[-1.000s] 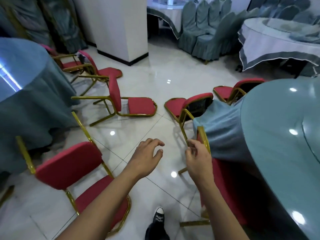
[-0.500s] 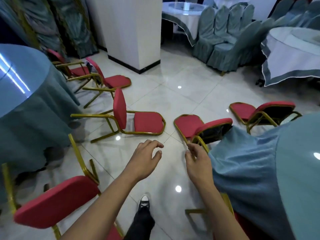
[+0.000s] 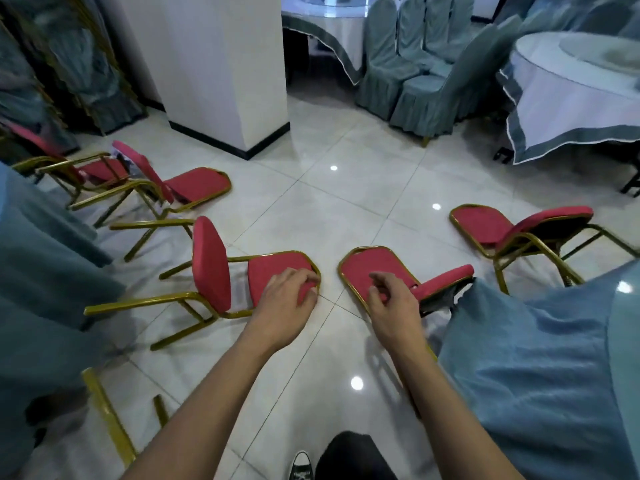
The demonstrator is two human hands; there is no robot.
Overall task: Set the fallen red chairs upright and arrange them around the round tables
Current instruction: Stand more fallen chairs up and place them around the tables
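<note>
Several red chairs with gold frames lie tipped on their backs on the tiled floor. One fallen chair (image 3: 211,265) lies at centre left, its backrest flat on the floor. My left hand (image 3: 287,299) hangs in front of that backrest, fingers loosely curled, holding nothing. A second fallen chair (image 3: 374,268) lies at centre right, its legs under the blue cloth of the right round table (image 3: 554,375). My right hand (image 3: 394,306) hangs over it, loosely curled and empty. A third fallen chair (image 3: 485,225) lies further right. Two more fallen chairs (image 3: 197,185) lie beside the left round table (image 3: 34,254).
A white pillar (image 3: 225,64) stands at the back. Behind it are covered grey-blue chairs (image 3: 415,64) and a white-clothed table (image 3: 571,91). Gold chair legs (image 3: 107,420) stand at the lower left. My shoe (image 3: 301,465) is at the bottom edge.
My view has moved forward towards the two middle fallen chairs. My right hand has come away from the gold chair frame by the right table. Both hands now hang over the fallen chairs.
</note>
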